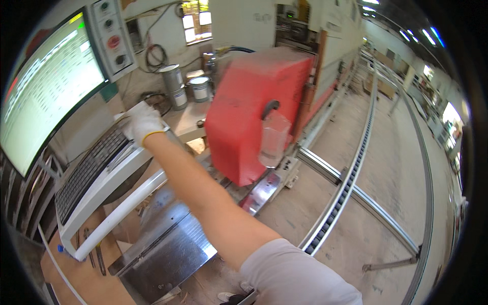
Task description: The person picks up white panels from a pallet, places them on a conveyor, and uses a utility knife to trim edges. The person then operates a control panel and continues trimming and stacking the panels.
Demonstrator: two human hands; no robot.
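Note:
My right hand (143, 121), in a white work glove with a yellow cuff, reaches out over the far end of a white keyboard tray (110, 167). It is blurred and its fingers are partly hidden, so what lies under them cannot be made out. Close beside it, a black keyboard (91, 171) rests on the tray. Above the tray stands a lit monitor (49, 91) full of rows of writing. A control panel (112, 38) with a red button and dark knobs adjoins it. My left hand is out of view.
A red machine cover (255, 114) with a clear plastic piece (274, 139) stands right of my forearm. Below is a shiny metal table (167, 251); pliers-like tools (100, 255) lie on a wooden board. Metal cans (199, 88) stand behind. A roller rail (343, 190) runs along the right.

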